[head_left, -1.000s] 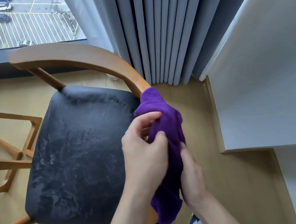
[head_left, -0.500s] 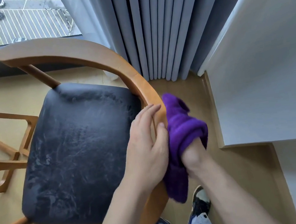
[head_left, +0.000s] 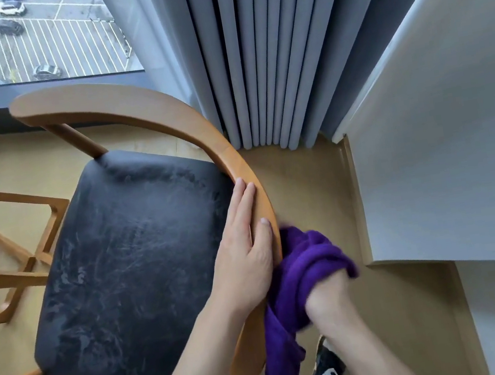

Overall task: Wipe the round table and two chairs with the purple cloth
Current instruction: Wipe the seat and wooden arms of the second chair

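Fluffy purple cloth (head_left: 308, 262) bunched in right hand (head_left: 328, 299); left hand (head_left: 245, 265) fingers flat on curved wooden chair (head_left: 163, 116).

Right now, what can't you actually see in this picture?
- Right hand fingers: head view, buried in the purple cloth.
- Where the cloth meets the chair's backrest: hidden behind the rail and the left hand, also blurred.
- Round table: not identifiable.
- Second chair: cut off by the left edge.
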`<action>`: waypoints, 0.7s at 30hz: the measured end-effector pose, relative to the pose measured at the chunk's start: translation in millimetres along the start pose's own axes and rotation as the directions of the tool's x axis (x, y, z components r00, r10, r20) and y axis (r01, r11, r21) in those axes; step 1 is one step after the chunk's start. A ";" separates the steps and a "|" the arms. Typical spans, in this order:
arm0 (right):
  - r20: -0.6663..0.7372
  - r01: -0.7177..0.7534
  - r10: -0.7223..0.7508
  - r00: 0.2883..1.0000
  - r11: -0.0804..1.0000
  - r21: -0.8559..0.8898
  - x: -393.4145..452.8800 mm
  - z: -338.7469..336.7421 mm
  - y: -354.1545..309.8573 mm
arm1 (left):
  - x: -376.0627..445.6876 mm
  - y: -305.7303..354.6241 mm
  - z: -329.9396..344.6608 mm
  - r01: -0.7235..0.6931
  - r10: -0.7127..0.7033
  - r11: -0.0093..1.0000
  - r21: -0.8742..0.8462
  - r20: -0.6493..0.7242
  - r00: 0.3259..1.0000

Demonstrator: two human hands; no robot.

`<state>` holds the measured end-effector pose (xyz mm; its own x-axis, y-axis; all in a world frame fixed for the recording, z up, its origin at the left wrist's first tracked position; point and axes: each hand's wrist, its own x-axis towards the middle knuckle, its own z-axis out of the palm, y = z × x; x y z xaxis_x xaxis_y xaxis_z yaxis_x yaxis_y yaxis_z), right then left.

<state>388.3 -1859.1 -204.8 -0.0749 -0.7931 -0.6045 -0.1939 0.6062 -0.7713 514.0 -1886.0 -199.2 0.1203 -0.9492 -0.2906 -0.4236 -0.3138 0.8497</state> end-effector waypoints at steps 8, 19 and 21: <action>0.327 0.509 -0.408 0.852 0.501 -0.700 1.6 -5.0 -137.5 | -6.1 12.7 -1.8 0.039 -0.050 0.994 -0.103 -0.100 0.994; 0.407 0.380 -0.232 0.884 0.862 -0.334 53.7 20.9 -76.3 | -8.4 12.0 -1.7 0.230 -0.282 0.920 0.316 0.130 0.950; 0.448 0.356 -0.187 0.874 0.874 -0.330 87.6 27.4 -86.5 | -6.7 15.5 2.4 0.186 -0.214 0.940 0.284 0.071 0.974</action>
<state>425.4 -1979.3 -196.5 0.4088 -0.7803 -0.4732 -0.5192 0.2276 -0.8238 504.5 -1884.5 -185.2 0.1440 -0.8561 -0.4963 -0.6315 -0.4657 0.6200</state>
